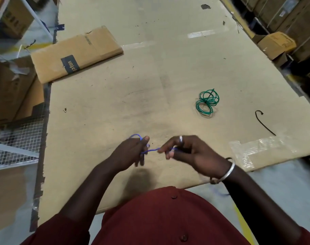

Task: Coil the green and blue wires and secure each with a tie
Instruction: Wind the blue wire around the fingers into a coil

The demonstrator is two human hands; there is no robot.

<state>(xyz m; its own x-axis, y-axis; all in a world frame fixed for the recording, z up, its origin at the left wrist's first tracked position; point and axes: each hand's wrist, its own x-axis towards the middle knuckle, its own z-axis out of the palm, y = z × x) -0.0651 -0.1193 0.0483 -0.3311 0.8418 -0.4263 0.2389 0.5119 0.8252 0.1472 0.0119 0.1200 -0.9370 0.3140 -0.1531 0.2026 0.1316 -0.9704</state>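
Note:
The blue wire point(151, 150) stretches between both hands above the near part of the cardboard sheet point(115, 106). My left hand point(131, 152) grips it, with a small blue loop poking out above the fingers. My right hand point(186, 152) pinches the other side of the wire between thumb and fingers. A blurred length of blue wire hangs below my right wrist. The green wire point(207, 102) lies coiled on the cardboard to the far right, cinched by a black tie. A loose black tie point(263, 122) lies on the cardboard further right.
A flattened cardboard box point(76, 53) lies at the far left of the sheet. A wire-mesh cage point(18, 138) stands at the left. Stacked cartons point(276, 44) line the right side. Clear tape point(256, 152) patches the sheet's near right edge.

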